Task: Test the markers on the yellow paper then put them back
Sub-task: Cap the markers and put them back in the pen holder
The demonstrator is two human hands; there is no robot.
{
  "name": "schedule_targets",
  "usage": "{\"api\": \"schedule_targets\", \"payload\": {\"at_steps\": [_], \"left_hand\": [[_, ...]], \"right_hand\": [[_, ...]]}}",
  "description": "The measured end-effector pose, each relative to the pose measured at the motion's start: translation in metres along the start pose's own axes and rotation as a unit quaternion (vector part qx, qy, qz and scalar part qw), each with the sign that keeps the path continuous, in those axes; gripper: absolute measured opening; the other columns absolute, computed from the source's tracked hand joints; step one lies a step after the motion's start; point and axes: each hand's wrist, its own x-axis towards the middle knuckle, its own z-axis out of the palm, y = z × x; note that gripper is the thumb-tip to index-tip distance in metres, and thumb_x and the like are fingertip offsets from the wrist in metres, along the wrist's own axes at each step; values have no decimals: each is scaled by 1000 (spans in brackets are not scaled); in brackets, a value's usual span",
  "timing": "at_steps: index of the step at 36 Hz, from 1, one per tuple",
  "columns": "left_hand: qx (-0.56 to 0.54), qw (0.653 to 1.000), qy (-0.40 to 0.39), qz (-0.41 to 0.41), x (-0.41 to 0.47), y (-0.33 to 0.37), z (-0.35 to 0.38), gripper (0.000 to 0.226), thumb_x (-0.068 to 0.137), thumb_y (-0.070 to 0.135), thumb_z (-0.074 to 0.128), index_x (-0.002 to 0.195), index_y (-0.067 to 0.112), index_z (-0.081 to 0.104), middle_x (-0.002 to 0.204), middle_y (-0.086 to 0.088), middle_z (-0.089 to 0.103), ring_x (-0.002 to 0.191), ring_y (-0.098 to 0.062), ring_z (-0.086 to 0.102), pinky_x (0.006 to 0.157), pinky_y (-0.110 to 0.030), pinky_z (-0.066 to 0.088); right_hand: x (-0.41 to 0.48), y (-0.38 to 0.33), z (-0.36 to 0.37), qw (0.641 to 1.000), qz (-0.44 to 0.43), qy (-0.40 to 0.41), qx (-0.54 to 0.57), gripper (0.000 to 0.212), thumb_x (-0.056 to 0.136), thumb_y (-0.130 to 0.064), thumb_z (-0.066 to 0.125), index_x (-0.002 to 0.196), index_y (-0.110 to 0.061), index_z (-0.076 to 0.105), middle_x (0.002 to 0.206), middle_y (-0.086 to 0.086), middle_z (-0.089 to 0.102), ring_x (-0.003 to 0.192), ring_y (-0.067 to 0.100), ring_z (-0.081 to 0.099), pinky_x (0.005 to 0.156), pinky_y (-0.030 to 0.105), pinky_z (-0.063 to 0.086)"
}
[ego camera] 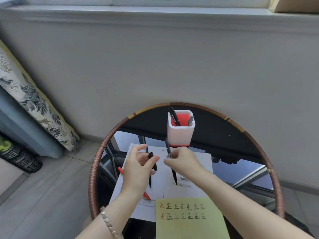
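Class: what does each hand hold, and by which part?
The right hand pinches the black marker mid-barrel; the left hand pinches what looks like a black cap between thumb and fingers.

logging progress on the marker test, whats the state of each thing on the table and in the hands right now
left hand, pinches the black cap
right hand, grips the black marker
black marker, cap apparently off
red marker, lying on the white paper, partly hidden by the left hand
pen holder, upright, three pens inside
yellow paper, flat, two rows of test marks
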Motion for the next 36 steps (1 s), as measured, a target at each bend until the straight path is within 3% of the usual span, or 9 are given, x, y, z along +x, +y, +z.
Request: {"api": "schedule_targets", "payload": {"at_steps": [2,4,7,12,22,28,32,36], "left_hand": [[-8,1000,-11,-8,-3,5,7,20,81,13,69,96,21,58,89,3,66,80,-11,64,55,-13,51],[-20,999,-27,-9,-7,10,13,15,79,12,72,86,20,62,85,2,68,79,-9,64,54,-10,50],[-28,998,-64,-6,-13,17,22,14,76,9,73,82,20,66,82,4,70,77,-6,65,57,-9,50],[-42,995,-92,25,-24,28,31,18,74,7,75,77,24,70,74,12,73,72,2,66,62,-6,48],[6,992,-108,72,-35,40,37,18,76,10,73,77,28,70,78,20,70,75,5,62,70,-16,48],[16,990,-115,84,-36,43,38,16,76,12,73,80,27,71,78,21,68,73,6,59,63,-9,44],[11,986,-130,105,-39,47,38,16,77,12,72,86,26,73,81,12,69,72,4,58,62,-8,43],[-3,980,-154,129,-39,50,39,15,79,11,70,86,24,70,86,3,69,81,-5,63,74,-17,51]], "right_hand": [[-11,1,-20,998,-24,32,56,23,78,-18,54,62,-6,44,58,2,37,54,14,37,51,26,30],[-23,0,-41,989,-54,73,113,16,82,-15,53,76,-1,57,62,3,51,56,11,48,54,26,40],[-41,-2,-66,959,-93,144,225,17,89,-13,51,75,-8,58,55,-1,60,52,11,56,54,28,47],[-63,-1,-85,901,-125,197,367,19,92,-12,47,77,-10,57,55,-4,62,51,10,63,49,18,52],[-76,-2,-83,886,-152,208,386,19,93,-12,45,79,-5,56,59,0,62,52,13,62,52,20,52],[-78,-2,-83,890,-154,200,380,18,91,-13,47,77,-8,57,58,-2,63,52,12,63,52,19,53],[-79,0,-80,904,-147,173,362,10,89,-10,51,82,-11,59,64,3,67,58,16,66,56,21,55],[-83,1,-81,899,-130,146,391,8,80,-8,60,87,-8,58,72,8,72,63,20,70,56,22,56]]}}
